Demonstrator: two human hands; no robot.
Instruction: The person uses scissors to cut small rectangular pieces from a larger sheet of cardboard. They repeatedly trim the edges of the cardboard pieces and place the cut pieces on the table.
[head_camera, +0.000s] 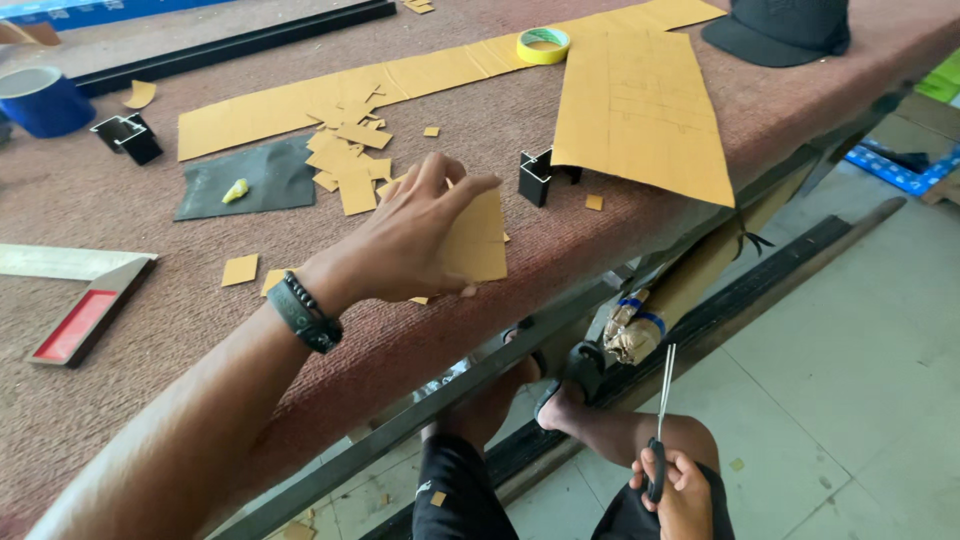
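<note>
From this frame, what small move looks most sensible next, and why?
Probably lifting the cardboard square off the table and bringing it down toward the scissors. The left hand already pinches that piece over the carpeted top, while the right hand holds the scissors low by the knee, blades closed and pointing up, away from any cardboard.

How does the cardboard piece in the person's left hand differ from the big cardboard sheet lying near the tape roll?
The small tan cardboard square is held by the left hand; the large tan cardboard sheet lies flat, overhanging the table edge. The square looks plain; the sheet shows faint drawn lines. Both are the same tan cardboard.
</note>
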